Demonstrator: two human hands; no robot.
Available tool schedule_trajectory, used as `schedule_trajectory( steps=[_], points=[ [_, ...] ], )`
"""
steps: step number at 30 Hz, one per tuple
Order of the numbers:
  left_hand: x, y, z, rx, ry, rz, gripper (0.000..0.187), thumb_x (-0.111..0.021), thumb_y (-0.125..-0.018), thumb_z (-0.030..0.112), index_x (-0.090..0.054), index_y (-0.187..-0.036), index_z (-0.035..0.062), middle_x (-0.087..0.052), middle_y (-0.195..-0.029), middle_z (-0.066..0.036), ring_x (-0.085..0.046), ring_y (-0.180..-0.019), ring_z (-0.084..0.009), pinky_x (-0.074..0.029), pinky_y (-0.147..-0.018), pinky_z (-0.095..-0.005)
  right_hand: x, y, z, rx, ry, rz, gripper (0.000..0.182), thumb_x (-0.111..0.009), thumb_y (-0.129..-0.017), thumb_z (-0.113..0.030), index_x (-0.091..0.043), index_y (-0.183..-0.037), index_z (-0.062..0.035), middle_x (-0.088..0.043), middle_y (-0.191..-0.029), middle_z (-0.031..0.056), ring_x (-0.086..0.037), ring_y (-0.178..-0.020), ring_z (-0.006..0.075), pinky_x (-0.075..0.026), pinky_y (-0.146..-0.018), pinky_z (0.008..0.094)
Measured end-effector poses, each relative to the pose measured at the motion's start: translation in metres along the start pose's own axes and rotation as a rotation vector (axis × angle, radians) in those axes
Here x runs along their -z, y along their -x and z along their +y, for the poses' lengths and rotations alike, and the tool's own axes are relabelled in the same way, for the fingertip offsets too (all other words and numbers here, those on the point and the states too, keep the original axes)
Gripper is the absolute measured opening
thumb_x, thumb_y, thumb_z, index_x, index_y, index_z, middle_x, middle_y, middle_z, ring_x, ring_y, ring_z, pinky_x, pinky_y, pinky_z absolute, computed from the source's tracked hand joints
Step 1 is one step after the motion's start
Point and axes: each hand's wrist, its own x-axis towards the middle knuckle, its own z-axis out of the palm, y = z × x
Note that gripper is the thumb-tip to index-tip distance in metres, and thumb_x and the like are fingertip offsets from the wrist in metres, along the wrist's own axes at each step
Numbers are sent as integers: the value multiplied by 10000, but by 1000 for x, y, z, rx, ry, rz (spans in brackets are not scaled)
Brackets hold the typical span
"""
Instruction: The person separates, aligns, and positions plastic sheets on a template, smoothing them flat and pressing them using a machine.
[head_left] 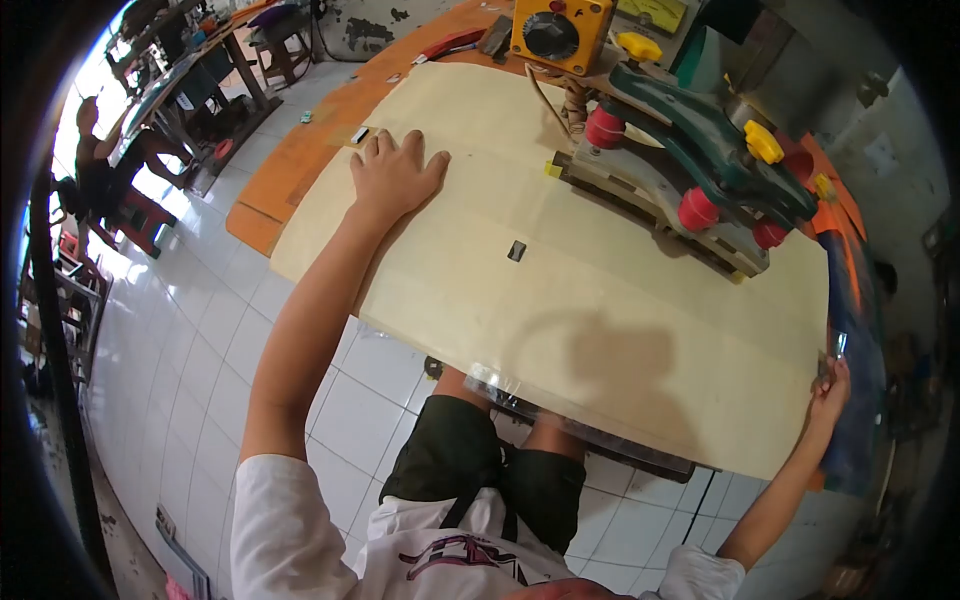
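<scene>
My left hand [398, 178] lies flat with spread fingers on a large pale cream sheet [450, 280], near its upper left edge. Just beyond its fingertips is a small dark and white piece [360, 135]. At the far right edge of the sheet, my right hand [830, 392] has its fingers bent together by a small shiny item [841, 345]; what it holds is too small to make out. A small dark rectangle [516, 250] sits mid-sheet. The green press machine [700, 150] with red knobs stands over the sheet's upper right.
A yellow control box [562, 35] with a black dial stands at the back. The orange tabletop [262, 205] shows beyond the sheet. Clear plastic hangs along the near edge. At the far left, another person [92, 150] sits beside a work table [185, 75].
</scene>
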Motion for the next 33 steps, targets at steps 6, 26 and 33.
schedule_trajectory(
  steps=[6,26,33],
  points=[
    [3,-3,0,53,-71,-22,602,-505,-915,586,-616,-1246,96,-524,-1340,-286,-434,-1338,-411,-320,-1049,-607,-12,22,-13,76,115,-1,337,-640,-944,-123,-605,-1264,-22,-704,-1006,85,-475,-530,43,-347,-423,206],
    [-60,-76,-65,-192,-168,-157,672,-384,-1001,531,-378,-1535,122,-312,-1591,-239,-252,-1493,-395,-187,-1213,-492,-51,73,-40,123,1121,374,323,-765,-806,-370,-794,-994,-109,-764,-1000,116,-713,-940,305,-536,-849,401],
    [-48,-68,-52,-117,-65,-134,659,-391,-1005,523,-395,-1522,115,-339,-1575,-239,-264,-1486,-399,-185,-1213,-496,-56,78,-43,115,1177,389,278,-742,-832,-364,-778,-972,-126,-762,-970,100,-712,-953,304,-542,-833,415]
  ],
)
